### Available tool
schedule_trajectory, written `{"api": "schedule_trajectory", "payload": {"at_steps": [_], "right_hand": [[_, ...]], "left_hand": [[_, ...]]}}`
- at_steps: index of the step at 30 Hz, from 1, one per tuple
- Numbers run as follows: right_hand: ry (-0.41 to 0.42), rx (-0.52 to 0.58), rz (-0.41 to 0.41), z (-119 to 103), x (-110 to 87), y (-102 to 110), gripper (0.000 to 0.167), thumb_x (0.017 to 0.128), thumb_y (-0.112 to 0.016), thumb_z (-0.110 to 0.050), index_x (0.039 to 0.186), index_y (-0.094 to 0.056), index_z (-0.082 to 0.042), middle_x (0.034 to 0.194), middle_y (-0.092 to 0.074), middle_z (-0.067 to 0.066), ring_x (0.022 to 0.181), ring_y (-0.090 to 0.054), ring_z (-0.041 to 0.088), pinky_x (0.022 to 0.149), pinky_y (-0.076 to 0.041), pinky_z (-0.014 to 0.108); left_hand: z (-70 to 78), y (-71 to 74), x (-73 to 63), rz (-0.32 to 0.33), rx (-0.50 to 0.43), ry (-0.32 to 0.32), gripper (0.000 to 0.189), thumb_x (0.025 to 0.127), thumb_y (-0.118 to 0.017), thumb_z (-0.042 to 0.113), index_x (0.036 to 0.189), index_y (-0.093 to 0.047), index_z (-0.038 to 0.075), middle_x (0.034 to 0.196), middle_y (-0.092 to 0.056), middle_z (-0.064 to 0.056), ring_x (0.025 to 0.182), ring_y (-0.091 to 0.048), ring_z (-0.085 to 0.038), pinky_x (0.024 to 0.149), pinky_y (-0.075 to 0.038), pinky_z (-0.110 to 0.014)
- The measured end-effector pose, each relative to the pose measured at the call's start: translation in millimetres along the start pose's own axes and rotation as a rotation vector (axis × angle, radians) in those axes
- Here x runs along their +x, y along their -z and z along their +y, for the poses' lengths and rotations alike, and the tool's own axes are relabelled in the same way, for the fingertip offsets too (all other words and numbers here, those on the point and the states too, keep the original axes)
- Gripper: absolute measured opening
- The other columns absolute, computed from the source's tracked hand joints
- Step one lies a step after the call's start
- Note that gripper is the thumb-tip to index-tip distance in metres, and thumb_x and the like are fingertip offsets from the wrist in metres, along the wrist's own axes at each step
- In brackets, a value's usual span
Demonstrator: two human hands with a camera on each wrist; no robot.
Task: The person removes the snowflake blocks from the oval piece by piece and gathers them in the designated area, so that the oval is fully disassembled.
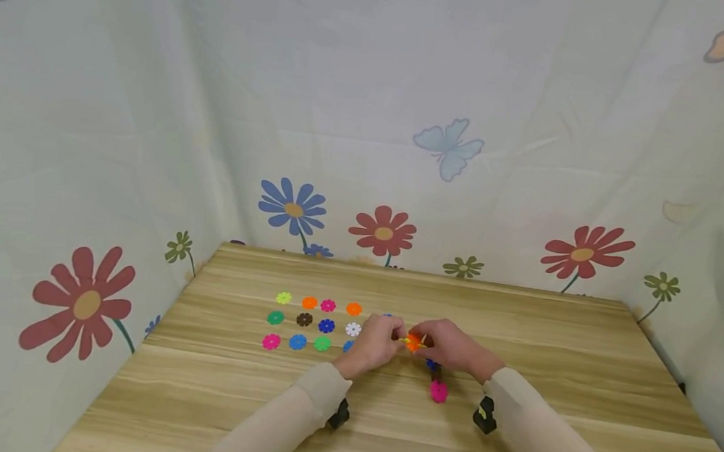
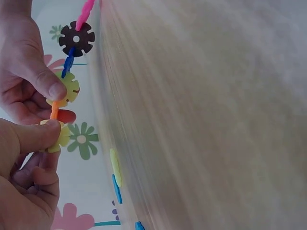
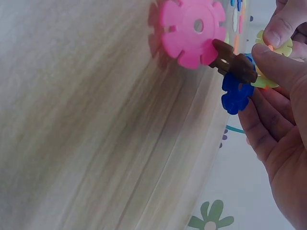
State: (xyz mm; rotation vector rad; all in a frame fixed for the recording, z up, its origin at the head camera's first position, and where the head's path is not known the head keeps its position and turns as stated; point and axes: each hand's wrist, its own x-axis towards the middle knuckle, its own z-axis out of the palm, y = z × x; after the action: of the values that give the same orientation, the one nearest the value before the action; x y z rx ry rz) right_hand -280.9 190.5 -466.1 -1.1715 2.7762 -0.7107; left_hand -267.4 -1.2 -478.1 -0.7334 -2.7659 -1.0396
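Both hands work on a chain of slotted plastic flower discs. In the left wrist view, my left hand (image 2: 26,172) pinches a yellow disc (image 2: 64,136) at the chain's end between thumb and fingers. An orange disc (image 2: 54,110), seen edge-on, joins it to a second yellow disc (image 2: 72,90), which my right hand (image 1: 455,348) grips. Beyond that hand hang a blue disc (image 3: 236,98), a brown disc (image 3: 232,62) and a pink disc (image 3: 194,31) at the far end. The fingers partly hide both yellow discs.
Loose discs lie in rows on the wooden table (image 1: 240,403) left of the hands, among them a green disc (image 1: 275,317), a brown disc (image 1: 304,319) and a white disc (image 1: 353,329). A flower-printed cloth (image 1: 347,108) encloses the table's back and sides.
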Motion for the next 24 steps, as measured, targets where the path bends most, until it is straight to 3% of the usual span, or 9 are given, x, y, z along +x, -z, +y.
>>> {"api": "schedule_trajectory", "payload": {"at_steps": [8, 16, 24], "right_hand": [[-0.06, -0.041, -0.001, 7.3, -1.2, -2.6, 0.026, 0.084, -0.073, -0.015, 0.106, -0.066, -0.005, 0.093, -0.065, -0.003, 0.074, -0.055, 0.008, 0.069, -0.049, 0.027], [-0.065, -0.05, -0.006, 11.5, -3.1, -3.6, 0.027, 0.083, -0.074, -0.017, 0.107, -0.066, -0.006, 0.094, -0.064, -0.005, 0.075, -0.056, 0.008, 0.068, -0.049, 0.026], [-0.114, -0.047, -0.02, 11.5, -4.9, -2.7, 0.03, 0.084, -0.073, -0.019, 0.11, -0.065, -0.008, 0.096, -0.063, -0.007, 0.074, -0.054, 0.007, 0.067, -0.048, 0.025]], "left_hand": [[-9.9, 3.7, -0.4, 0.002, -0.039, 0.013, 0.019, 0.081, -0.074, 0.007, 0.072, -0.059, 0.015, 0.068, -0.055, 0.008, 0.062, -0.047, -0.007, 0.055, -0.041, -0.02], [-24.4, 22.5, -9.3, -0.006, -0.08, 0.046, 0.024, 0.081, -0.074, 0.008, 0.074, -0.052, 0.013, 0.068, -0.051, 0.003, 0.063, -0.046, -0.01, 0.057, -0.04, -0.023], [-35.3, 41.0, -18.1, -0.019, -0.096, 0.06, 0.012, 0.084, -0.072, 0.013, 0.087, -0.06, 0.012, 0.074, -0.057, 0.004, 0.065, -0.051, -0.009, 0.057, -0.043, -0.024]]}}
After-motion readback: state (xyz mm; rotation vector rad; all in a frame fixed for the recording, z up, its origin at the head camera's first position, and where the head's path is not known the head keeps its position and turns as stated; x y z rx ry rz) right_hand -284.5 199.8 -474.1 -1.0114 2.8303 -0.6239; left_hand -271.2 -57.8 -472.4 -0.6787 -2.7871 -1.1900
